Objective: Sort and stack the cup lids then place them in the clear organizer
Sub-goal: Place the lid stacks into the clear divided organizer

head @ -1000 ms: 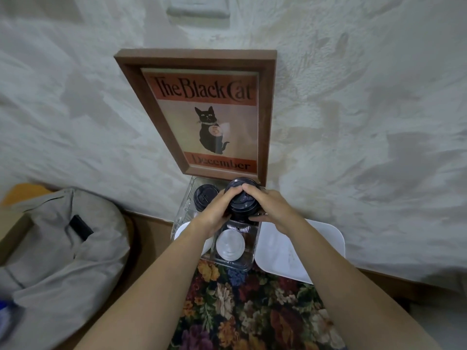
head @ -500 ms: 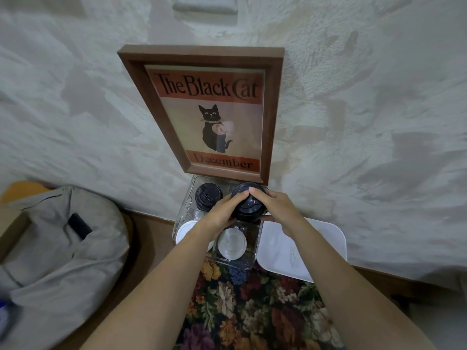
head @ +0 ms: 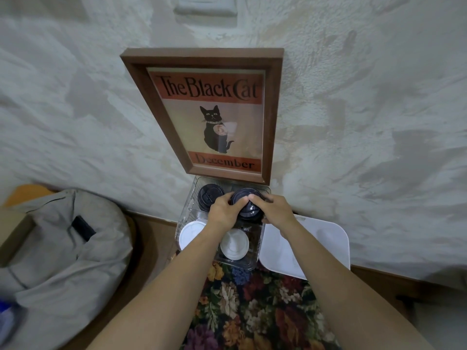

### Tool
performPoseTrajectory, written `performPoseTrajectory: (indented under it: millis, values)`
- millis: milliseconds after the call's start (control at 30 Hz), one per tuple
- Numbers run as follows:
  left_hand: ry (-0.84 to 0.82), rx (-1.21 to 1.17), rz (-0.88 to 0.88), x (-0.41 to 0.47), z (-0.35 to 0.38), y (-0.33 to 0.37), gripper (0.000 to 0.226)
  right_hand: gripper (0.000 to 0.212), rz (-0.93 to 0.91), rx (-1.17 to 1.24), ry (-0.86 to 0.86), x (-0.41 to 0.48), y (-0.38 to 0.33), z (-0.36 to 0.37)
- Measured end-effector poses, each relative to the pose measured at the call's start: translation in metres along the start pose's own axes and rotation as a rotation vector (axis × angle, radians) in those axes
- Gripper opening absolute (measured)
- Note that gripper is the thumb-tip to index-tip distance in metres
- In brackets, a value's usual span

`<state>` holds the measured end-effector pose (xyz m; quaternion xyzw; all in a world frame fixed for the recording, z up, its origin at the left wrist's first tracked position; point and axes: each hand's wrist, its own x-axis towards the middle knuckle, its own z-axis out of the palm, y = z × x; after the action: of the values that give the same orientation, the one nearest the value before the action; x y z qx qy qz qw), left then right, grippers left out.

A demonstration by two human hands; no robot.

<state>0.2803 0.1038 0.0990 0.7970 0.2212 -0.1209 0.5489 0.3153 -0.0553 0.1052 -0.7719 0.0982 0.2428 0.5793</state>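
Observation:
A clear organizer with several compartments stands against the wall. In its back right compartment sits a stack of black cup lids. My left hand and my right hand grip that stack from either side, fingertips on its top. Another stack of black lids fills the back left compartment. White lids lie in the front right compartment, and more white lids are in the front left one, partly hidden by my left forearm.
A white tray lies right of the organizer. A framed black cat poster leans on the wall behind it. A floral cloth covers the table in front. A grey bag sits at the left.
Both hands have lowered the black lid stack down into the back right compartment of the organizer. The camera has tilted slightly.

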Motion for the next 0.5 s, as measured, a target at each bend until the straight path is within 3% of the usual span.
performPoseTrajectory:
  millis: [200,500]
  values:
    - [0.100,0.206,0.030,-0.003,0.006,-0.002,0.067,0.025,-0.024,-0.042,0.023,0.005,0.007,0.001]
    - [0.058,0.282,-0.021,-0.001,0.015,0.002,0.065,0.012,-0.086,-0.105,0.100,0.007,0.014,0.001]
